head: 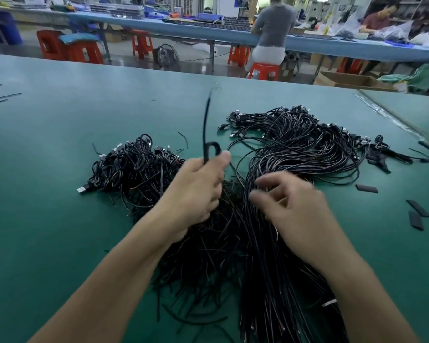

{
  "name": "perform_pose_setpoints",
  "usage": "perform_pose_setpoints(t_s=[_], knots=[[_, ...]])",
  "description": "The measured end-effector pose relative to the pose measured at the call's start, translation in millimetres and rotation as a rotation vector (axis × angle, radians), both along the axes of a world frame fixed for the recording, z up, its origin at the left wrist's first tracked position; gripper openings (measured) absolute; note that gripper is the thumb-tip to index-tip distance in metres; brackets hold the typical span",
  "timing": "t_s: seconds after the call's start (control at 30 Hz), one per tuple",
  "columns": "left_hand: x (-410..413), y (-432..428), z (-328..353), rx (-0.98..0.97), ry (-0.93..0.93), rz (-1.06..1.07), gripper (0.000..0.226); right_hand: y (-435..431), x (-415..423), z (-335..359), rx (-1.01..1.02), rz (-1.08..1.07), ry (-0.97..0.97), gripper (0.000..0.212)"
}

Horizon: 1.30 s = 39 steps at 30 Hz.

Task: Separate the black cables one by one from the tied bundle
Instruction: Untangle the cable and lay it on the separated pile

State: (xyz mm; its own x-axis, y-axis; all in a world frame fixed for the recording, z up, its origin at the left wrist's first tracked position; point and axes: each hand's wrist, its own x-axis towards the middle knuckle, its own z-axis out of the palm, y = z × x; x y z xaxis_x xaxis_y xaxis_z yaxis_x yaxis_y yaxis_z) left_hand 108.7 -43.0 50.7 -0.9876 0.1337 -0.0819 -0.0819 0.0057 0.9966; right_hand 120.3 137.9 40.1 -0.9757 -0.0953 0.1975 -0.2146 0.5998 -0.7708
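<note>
Left hand [198,184] fingers grip a thick, looped black strip [205,125] over the glossy tangled cable bundle [295,149] on the green desk [60,144]; blurred right hand [295,209] fingers loose, apart.

surface: green table [60,169] | left: coiled cable pile [134,172] | centre: loose cable bundle [295,149] | right: black strips [417,209]

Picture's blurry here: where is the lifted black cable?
Head view, centre: the left hand grips the black cable, held up between the small heap on its left and the big bundle right.
</note>
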Motion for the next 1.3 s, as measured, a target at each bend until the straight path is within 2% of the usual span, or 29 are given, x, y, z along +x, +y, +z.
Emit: perform_pose_setpoints(t_s=[0.07,0.17,0.27,0.43,0.77,0.87,1.07,1.3], knots=[[-2.6,-4.1,-0.5,0.014,-0.004,0.051,0.058,-3.5,3.5,-3.9,0.26,0.154,-0.085,0.011],[-3.2,-1.9,-3.0,0.0,-0.037,0.027,0.054,-10.5,7.6,-10.5,0.457,0.256,-0.154,0.023],[-3.0,3.3,-5.2,-0.02,-0.06,-0.03,0.066,-15.2,10.1,-12.8,0.515,0.274,-0.074,0.034],[-1.2,9.6,-10.3,-0.128,-0.042,-0.079,0.072,-19.7,13.0,-18.6,0.569,0.289,0.02,0.034],[-1.1,13.4,-7.3,-0.101,-0.024,-0.05,0.056,-19.2,11.7,-19.9,0.596,0.334,0.079,0.005],[-1.7,14.4,-5.6,-0.044,0.052,-0.031,0.052,-17.6,11.6,-18.0,0.592,0.373,0.083,0.002],[-1.8,12.5,-2.6,0.062,0.197,0.042,0.05,-17.1,10.1,-12.9,0.462,0.403,0.089,0.006],[-4.1,10.0,-4.7,0.087,0.156,0.139,0.055,-19.0,8.2,-16.4,0.327,0.31,0.232,0.004]])
